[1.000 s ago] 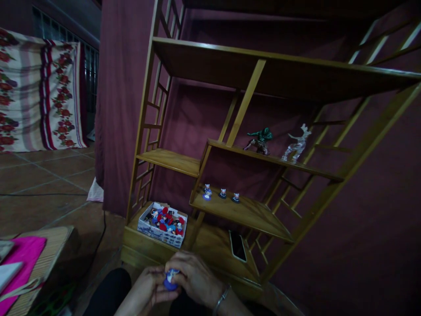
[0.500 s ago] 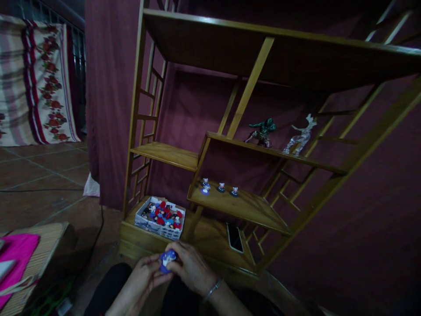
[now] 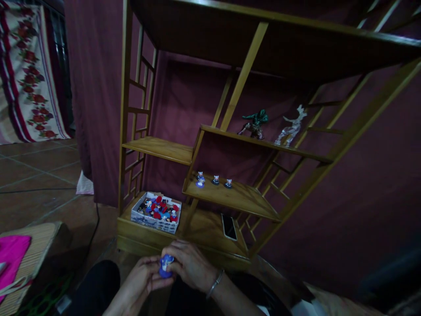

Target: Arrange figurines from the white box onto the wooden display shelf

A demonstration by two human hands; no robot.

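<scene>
A small purple-and-white figurine (image 3: 166, 266) is held between my two hands, in front of the shelf unit. My left hand (image 3: 144, 276) grips its base from the left with fingers and thumb. From the right, my right hand (image 3: 187, 262) closes over its upper part; a bracelet circles that wrist. Ahead stands a cardboard box (image 3: 153, 223) filled with several red, blue and black figurines (image 3: 161, 208). On the low shelf (image 3: 240, 197) sits a purple-based figurine (image 3: 200, 182), close to several dark-based figurines (image 3: 215, 180).
A phone (image 3: 229, 227) lies on the bottom board of the wooden shelf unit. A green figure (image 3: 256, 123) and a clear deer-like figure (image 3: 292, 127) stand on the higher shelf. At left, pink cloth (image 3: 15, 259) rests on a woven mat surface (image 3: 42, 239).
The view has shifted, so the shelf unit appears further left and slightly higher. Both hands still hold the figurine, which is turned a little differently.
</scene>
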